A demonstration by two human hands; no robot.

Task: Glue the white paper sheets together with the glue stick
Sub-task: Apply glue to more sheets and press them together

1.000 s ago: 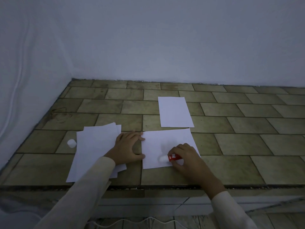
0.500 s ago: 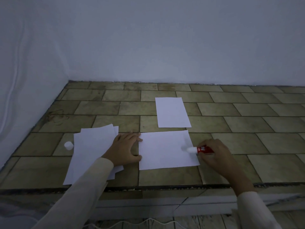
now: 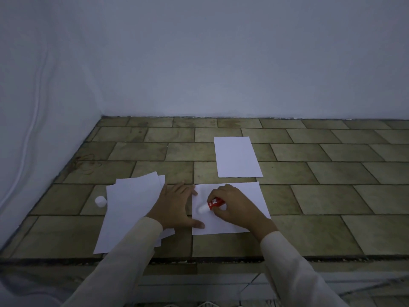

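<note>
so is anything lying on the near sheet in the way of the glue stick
Nothing visible does. The glue stick in the right hand already touches the near sheet; the left hand only pins its left edge.

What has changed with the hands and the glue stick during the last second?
The right hand swept the glue stick right across the near sheet, then back left. The left hand stayed pressing the sheet's left edge. Stack, cap, far sheet unchanged.
</note>
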